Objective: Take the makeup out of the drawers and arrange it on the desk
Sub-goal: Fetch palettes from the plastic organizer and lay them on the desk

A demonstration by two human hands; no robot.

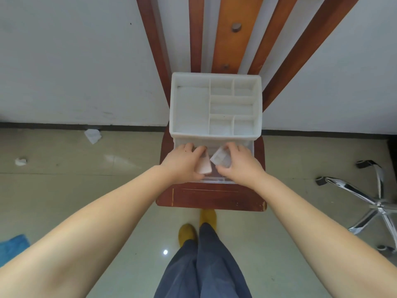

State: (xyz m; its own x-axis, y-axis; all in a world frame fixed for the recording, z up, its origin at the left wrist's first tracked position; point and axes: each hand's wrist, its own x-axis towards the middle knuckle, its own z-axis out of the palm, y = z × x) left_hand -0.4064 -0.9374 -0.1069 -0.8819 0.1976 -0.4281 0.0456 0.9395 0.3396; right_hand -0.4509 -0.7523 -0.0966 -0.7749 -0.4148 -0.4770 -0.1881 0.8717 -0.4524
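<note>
A white plastic organizer (216, 137) with several empty top compartments stands on a dark red wooden chair seat (211, 197). Its clear drawer (217, 180) is pulled out toward me. My left hand (182, 163) grips a pale pink makeup case (205, 165) over the drawer. My right hand (239, 163) grips a clear, whitish makeup compact (221, 159) beside it. Both hands hide most of the drawer's inside.
The chair's slatted back (232, 33) leans against a white wall. A chrome office-chair base (373, 201) stands on the tiled floor at right. Crumpled paper (92, 135) lies at left, a blue cloth (12, 247) at far left. My legs and yellow shoes (188, 233) are below the seat.
</note>
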